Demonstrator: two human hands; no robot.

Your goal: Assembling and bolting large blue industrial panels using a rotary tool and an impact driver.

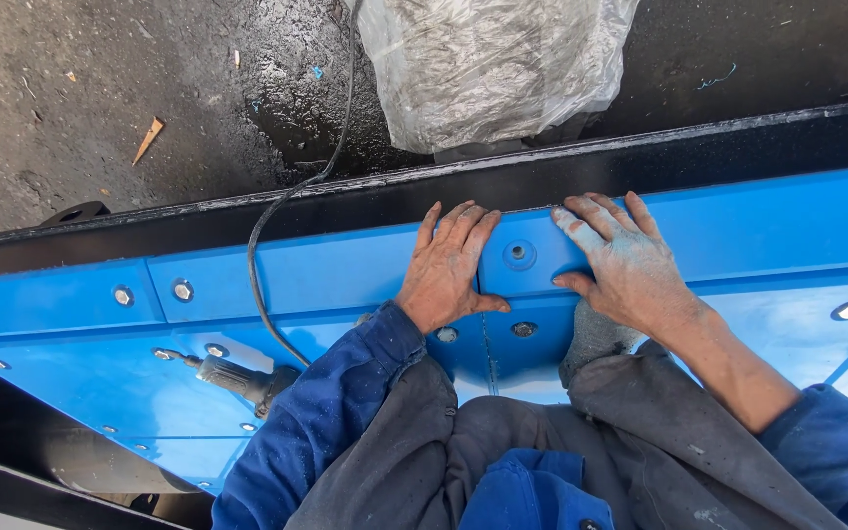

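Blue panel (532, 257) lies under the left hand (449, 270) and right hand (620, 260), both pressed flat, fingers spread.

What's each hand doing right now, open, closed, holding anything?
Left hand: open, flat on the blue panel, holding nothing.
Right hand: open, fingers spread on the same panel, holding nothing.

Left hand (449, 267): lying flat, fingers spread, on the blue panel (345, 270).
Right hand (620, 260): pressing palm-down, dusted with blue, just beside a recessed bolt (518, 254).
Bolt: sitting between the two hands.
Tool (238, 378): resting on the lower panel, its cable (262, 236) running up to the floor (149, 98).
Bag (488, 64): lying beyond the black rail (738, 147).
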